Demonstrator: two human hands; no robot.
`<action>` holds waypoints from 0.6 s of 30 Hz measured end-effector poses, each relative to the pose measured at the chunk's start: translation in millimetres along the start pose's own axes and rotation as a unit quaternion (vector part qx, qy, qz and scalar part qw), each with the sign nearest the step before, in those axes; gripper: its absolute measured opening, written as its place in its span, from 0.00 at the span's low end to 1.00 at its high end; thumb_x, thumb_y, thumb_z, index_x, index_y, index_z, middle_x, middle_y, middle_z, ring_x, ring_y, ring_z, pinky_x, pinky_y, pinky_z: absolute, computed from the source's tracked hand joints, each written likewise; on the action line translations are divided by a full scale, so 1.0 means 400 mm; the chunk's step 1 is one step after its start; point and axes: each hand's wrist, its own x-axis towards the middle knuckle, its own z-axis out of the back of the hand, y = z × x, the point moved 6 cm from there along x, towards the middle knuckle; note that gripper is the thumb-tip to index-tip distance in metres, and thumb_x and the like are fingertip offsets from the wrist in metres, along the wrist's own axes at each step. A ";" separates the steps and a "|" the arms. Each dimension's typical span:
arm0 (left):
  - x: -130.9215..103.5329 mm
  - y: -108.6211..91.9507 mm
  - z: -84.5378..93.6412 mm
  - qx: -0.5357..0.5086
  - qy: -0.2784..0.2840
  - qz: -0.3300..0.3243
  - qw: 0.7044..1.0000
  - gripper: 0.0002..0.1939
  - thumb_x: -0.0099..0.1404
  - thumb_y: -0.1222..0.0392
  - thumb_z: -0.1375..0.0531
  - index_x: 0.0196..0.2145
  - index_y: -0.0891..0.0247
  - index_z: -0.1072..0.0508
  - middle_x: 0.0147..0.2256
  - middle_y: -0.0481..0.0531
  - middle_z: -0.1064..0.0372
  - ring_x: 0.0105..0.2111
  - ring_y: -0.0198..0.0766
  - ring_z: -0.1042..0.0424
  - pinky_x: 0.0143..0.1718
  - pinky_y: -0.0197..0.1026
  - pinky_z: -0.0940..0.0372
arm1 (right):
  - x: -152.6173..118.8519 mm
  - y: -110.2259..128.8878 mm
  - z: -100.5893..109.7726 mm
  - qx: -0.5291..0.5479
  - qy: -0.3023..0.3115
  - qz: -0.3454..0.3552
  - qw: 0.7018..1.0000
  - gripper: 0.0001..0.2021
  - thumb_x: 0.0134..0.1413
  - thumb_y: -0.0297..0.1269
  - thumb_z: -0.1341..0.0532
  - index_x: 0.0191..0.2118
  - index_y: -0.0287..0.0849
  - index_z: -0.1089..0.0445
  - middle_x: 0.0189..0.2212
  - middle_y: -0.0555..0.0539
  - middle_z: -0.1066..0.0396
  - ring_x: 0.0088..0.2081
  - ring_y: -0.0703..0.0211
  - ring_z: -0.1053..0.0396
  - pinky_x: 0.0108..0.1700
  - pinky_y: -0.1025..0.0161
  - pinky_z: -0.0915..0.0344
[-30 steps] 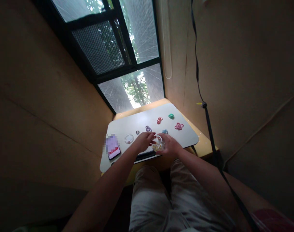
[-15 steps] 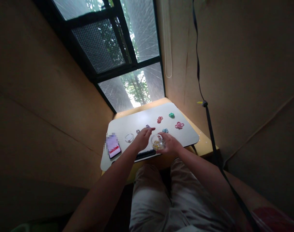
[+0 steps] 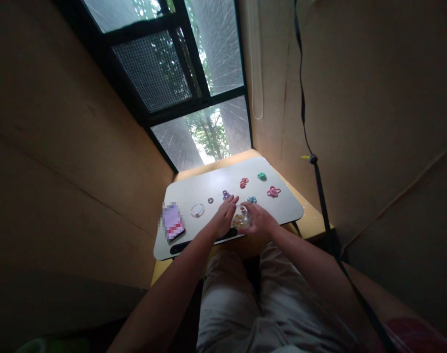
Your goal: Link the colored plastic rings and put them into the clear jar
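My right hand [image 3: 259, 219] is wrapped round a clear round container [image 3: 241, 220] with small yellowish pieces inside, held over the front edge of the white table [image 3: 186, 192]. At the container's left side is my left hand [image 3: 225, 215], its fingers stretched out toward the rim. Whether it touches the container I cannot tell. Just beyond the left fingertips lies a purple cluster of small rings [image 3: 226, 194]. A blue cluster [image 3: 251, 200] rests behind the right hand. Further off lie a red cluster [image 3: 244, 183], a pink one [image 3: 274, 191] and a green one [image 3: 262, 176].
To the left are a phone [image 3: 173, 223], a white ring-shaped band [image 3: 197, 210] and a single dark small ring [image 3: 210, 200]. A black strip [image 3: 179, 246] runs along the table's front edge. A black strap [image 3: 321, 206] hangs on the right, and a window stands behind the table.
My left hand has shifted right and slightly down, closer to the container, uncovering more of the purple cluster. My right hand still holds the container in nearly the same place.
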 end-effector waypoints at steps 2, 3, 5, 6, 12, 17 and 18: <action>-0.003 0.002 0.013 -0.046 -0.024 0.013 0.999 0.31 0.71 0.45 0.59 0.62 0.66 0.40 0.65 0.59 0.49 0.66 0.42 0.53 0.67 0.51 0.59 | 0.002 -0.001 0.000 0.004 0.002 -0.002 1.000 0.46 0.31 0.55 0.27 0.56 0.38 0.42 0.45 0.37 0.31 0.45 0.43 0.31 0.49 0.47 0.34; -0.004 0.005 0.022 -0.072 -0.042 0.019 0.996 0.31 0.71 0.44 0.60 0.62 0.65 0.41 0.64 0.59 0.49 0.66 0.43 0.52 0.67 0.52 0.58 | 0.002 0.000 0.000 0.008 0.002 -0.002 1.000 0.46 0.31 0.55 0.28 0.56 0.38 0.41 0.46 0.36 0.31 0.45 0.43 0.31 0.49 0.47 0.34; -0.011 0.019 0.039 -0.120 -0.083 0.042 0.988 0.31 0.71 0.43 0.60 0.62 0.64 0.40 0.64 0.58 0.48 0.65 0.44 0.50 0.65 0.54 0.53 | 0.003 0.005 0.005 0.025 -0.003 -0.003 1.000 0.46 0.30 0.55 0.27 0.56 0.39 0.41 0.47 0.36 0.31 0.46 0.43 0.31 0.50 0.47 0.34; -0.017 0.032 0.044 -0.140 -0.103 0.060 0.983 0.31 0.70 0.42 0.59 0.61 0.63 0.39 0.64 0.58 0.47 0.64 0.46 0.49 0.63 0.54 0.49 | 0.001 0.007 0.010 0.040 -0.010 -0.008 0.999 0.46 0.30 0.55 0.27 0.56 0.40 0.41 0.47 0.37 0.31 0.46 0.43 0.31 0.50 0.47 0.34; -0.062 0.105 0.010 -0.128 -0.083 0.143 0.978 0.27 0.64 0.52 0.44 0.58 0.64 0.37 0.59 0.63 0.40 0.54 0.48 0.34 0.54 0.51 0.37 | -0.063 -0.003 0.097 0.119 -0.080 -0.059 0.988 0.45 0.35 0.55 0.29 0.58 0.43 0.45 0.48 0.40 0.31 0.43 0.50 0.29 0.47 0.53 0.31; -0.026 0.065 -0.036 0.038 -0.042 0.062 0.996 0.26 0.63 0.57 0.43 0.58 0.65 0.38 0.52 0.62 0.33 0.51 0.45 0.31 0.53 0.49 0.36 | -0.139 -0.051 0.174 0.047 -0.057 -0.090 0.993 0.44 0.36 0.53 0.29 0.58 0.44 0.44 0.49 0.40 0.32 0.44 0.47 0.29 0.47 0.52 0.32; -0.006 0.046 -0.047 0.080 -0.042 0.030 0.995 0.26 0.63 0.57 0.43 0.58 0.65 0.38 0.52 0.62 0.34 0.52 0.45 0.33 0.55 0.50 0.38 | -0.146 -0.060 0.183 0.040 -0.053 -0.095 0.993 0.43 0.36 0.52 0.29 0.58 0.44 0.44 0.49 0.40 0.32 0.45 0.47 0.29 0.48 0.52 0.32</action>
